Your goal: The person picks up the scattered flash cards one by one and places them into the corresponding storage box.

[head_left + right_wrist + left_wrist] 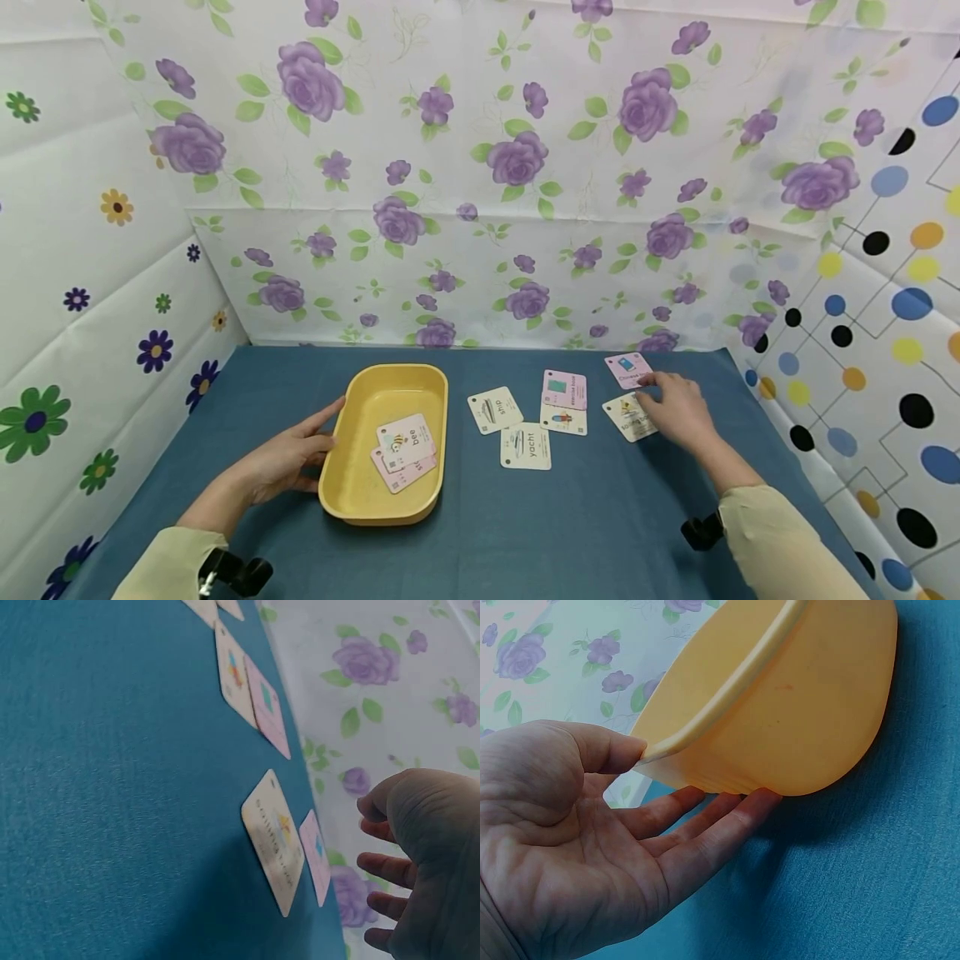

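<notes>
My left hand (283, 460) is at the left side of a yellow plastic tub (351, 492). In the left wrist view its thumb touches the rim and its extended fingers (720, 832) rest against the outer wall. Inside the tub, a "bee" card (406, 442) overlaps another pink card (397, 477). My right hand (678, 410) hovers with loosely bent fingers and nothing in them over two cards at the right. These are a pink card (627, 368) and a cream card (628, 417); the hand covers part of their right edges in the head view.
Between tub and right hand lie a "ship" card (495, 410), a "yacht" card (526, 446) and a pink exercise book card (565, 390) overlapping a cream card (564, 420). A blue cloth (540, 533) covers the table. Patterned fabric walls (465, 167) stand behind and at both sides.
</notes>
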Tool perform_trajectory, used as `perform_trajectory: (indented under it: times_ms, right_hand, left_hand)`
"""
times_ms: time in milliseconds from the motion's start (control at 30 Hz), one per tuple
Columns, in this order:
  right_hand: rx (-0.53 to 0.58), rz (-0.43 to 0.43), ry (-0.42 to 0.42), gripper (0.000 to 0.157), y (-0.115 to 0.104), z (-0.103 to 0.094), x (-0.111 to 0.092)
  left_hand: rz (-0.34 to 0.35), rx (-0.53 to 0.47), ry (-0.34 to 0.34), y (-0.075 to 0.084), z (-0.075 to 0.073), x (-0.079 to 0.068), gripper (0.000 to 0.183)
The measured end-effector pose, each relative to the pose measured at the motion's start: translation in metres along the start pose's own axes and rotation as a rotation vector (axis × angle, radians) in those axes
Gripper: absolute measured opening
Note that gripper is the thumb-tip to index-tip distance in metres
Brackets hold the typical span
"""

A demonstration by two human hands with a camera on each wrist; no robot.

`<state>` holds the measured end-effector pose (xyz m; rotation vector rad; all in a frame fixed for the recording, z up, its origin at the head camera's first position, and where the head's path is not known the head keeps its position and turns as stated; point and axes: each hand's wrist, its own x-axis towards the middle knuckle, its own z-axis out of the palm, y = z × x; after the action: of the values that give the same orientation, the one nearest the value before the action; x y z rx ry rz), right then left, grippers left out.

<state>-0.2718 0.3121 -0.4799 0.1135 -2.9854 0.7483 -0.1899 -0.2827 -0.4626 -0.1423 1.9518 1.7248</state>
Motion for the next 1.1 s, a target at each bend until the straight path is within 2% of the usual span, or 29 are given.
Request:
perform_trajectory:
  times_ms: [500,800,1100]
  right_hand:
    - [-0.111,0.058,-0.073,0.051,0.001,0.016,0.001]
    - [-0.152,0.143,-0.124,0.071,-0.003,0.023,0.001]
    - [-0.199,0.183,-0.121,0.084,-0.004,0.029,0.001]
  left_hand:
    - [0.004,0.001,-0.005,0.0,-0.001,0.0,0.071]
    - [0.003,-0.004,-0.004,-0.001,-0.001,0.001,0.071]
    - [0.009,-0.004,-0.005,-0.001,-0.001,0.001,0.072]
